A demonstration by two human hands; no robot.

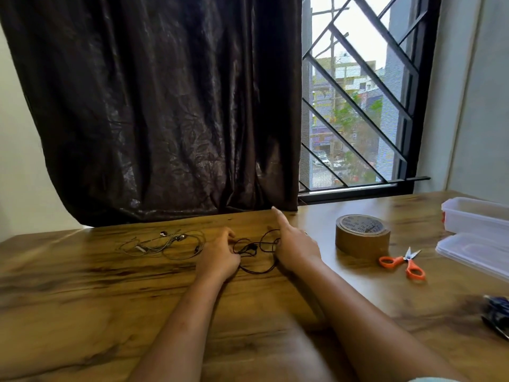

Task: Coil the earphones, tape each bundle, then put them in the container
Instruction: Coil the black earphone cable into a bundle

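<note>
Black earphones [252, 247], tangle roughly left-right

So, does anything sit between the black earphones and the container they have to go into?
Yes. The tape roll stands on the table directly between the black earphones and the container; the orange scissors and the lid lie nearer the camera. All are low, so lifting over them looks feasible.

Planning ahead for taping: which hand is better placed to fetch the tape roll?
Right, probably. The right hand sits beside the tape roll with nothing between them; the left hand is farther away, beyond the black earphones.
</note>
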